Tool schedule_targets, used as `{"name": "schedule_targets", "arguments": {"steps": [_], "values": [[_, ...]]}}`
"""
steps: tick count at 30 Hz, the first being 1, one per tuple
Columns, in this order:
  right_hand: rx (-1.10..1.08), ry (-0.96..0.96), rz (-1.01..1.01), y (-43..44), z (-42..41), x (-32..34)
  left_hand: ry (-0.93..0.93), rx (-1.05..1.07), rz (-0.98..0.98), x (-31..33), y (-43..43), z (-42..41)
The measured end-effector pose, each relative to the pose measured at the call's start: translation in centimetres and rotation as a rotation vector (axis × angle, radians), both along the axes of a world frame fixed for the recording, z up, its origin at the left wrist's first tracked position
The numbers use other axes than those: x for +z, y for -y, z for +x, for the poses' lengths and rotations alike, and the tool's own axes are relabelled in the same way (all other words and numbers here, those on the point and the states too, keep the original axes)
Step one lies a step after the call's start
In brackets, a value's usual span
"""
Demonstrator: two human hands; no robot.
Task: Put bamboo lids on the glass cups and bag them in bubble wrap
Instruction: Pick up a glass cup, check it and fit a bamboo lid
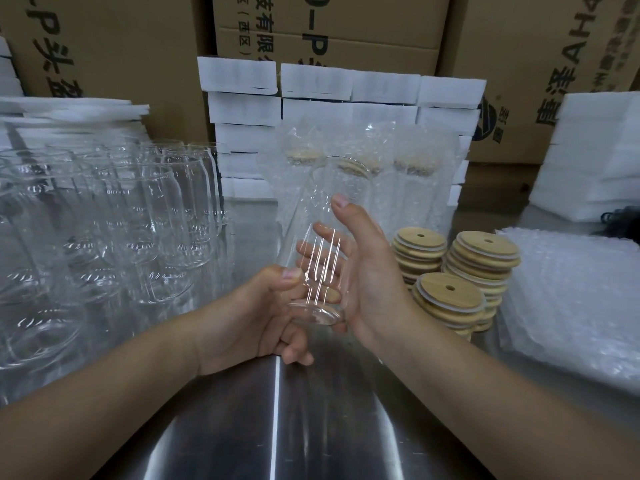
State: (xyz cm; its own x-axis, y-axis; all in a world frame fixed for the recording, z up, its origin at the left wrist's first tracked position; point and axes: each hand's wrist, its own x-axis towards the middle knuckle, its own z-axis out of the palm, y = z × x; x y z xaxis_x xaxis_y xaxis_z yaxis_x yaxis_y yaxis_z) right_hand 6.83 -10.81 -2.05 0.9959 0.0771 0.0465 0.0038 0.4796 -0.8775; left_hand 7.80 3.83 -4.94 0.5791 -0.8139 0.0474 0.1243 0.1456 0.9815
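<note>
A clear glass cup [320,216] is held in the air above the steel table, tilted with its mouth pointing away and its base toward me. My right hand [367,271] wraps round its right side, thumb up along the wall. My left hand [263,313] grips the cup near its base from the left, thumb on the glass. Stacks of round bamboo lids [450,292] with straw holes stand just right of my right hand. A pile of bubble wrap bags [568,306] lies at the right. Three lidded cups in bubble wrap [408,168] stand behind.
Several bare glass cups [138,216] crowd the left of the steel table [311,427]. White foam sheets [242,109] are stacked at the back and on both sides. Brown cardboard boxes [114,39] form a wall behind everything.
</note>
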Motion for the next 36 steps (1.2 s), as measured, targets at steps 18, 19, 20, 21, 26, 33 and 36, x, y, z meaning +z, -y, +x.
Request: {"name": "schedule_targets", "arguments": {"steps": [18,19,20,21,26,33,36], "values": [[-0.052,0.268,-0.468,0.4,-0.4,0.9,-0.032,0.236,-0.125,-0.3,0.9,-0.3],[-0.067,0.292,-0.578,0.4,-0.5,1.0,-0.017,0.270,-0.141,-0.3,0.9,-0.2],[-0.098,0.319,-0.699,0.5,-0.6,1.1,-0.001,0.306,-0.148,-0.4,0.9,-0.2],[-0.139,0.358,-0.838,0.7,-0.6,1.2,0.005,0.350,-0.150,-0.4,0.9,-0.1],[-0.514,0.487,-1.562,3.6,-0.6,3.7,-0.053,0.576,-0.160,-0.3,0.9,0.6],[-0.519,-0.271,-1.942,11.1,0.4,6.1,0.024,0.573,-0.120,-0.7,0.8,0.6],[-0.355,-0.366,-1.933,12.3,0.8,5.6,0.068,0.560,-0.087,-0.8,0.8,0.6]]}}
